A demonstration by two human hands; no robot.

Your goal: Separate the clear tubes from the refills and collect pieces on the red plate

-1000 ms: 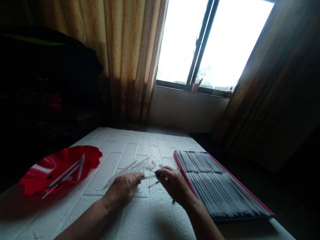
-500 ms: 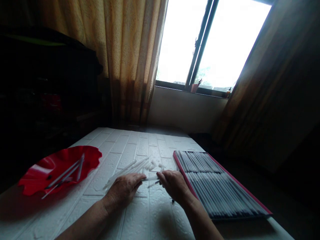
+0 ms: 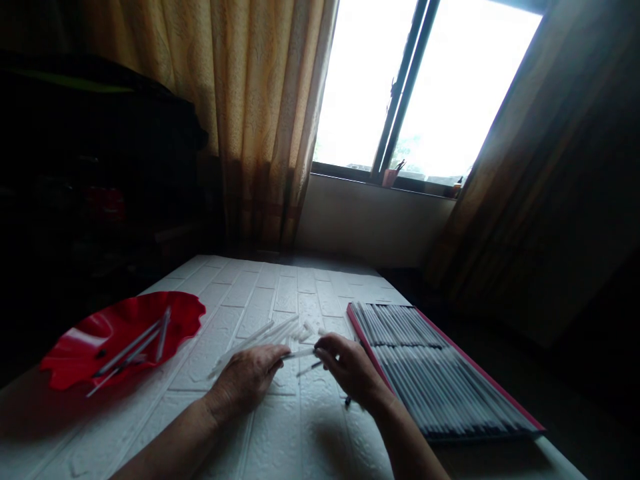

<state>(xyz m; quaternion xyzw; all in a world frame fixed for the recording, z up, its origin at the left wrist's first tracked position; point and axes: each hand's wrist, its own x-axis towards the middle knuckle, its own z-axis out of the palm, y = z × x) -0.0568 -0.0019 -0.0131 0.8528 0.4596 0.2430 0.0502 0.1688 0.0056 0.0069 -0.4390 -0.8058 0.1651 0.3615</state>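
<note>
My left hand [image 3: 250, 375] is closed in a pinch on one end of a slim translucent pen [image 3: 301, 353] with dark ends. My right hand [image 3: 347, 367] pinches its other end, thumb and forefinger at the dark tip. The pen lies nearly level between the hands, just above the table. Beneath it rests a thin stick [image 3: 309, 369] with a dark end, partly hidden by the right hand. Loose clear tubes [image 3: 257, 339] lie beyond and beside my left hand. Small whitish pieces [image 3: 307, 329] lie just past the pen. A small dark tip [image 3: 348, 401] shows below my right wrist.
On the right, a red-edged box [image 3: 360, 333] holds rows of many similar pens [image 3: 445, 380]. A red wavy-rimmed bowl [image 3: 65, 373] with several pen-like sticks stands at the left. The white brick-patterned table [image 3: 280, 440] reaches back towards a curtained window [image 3: 370, 87].
My right hand's fingers have lifted and curled a little, showing more of the pen and its dark tip. The left hand stays almost in place.
</note>
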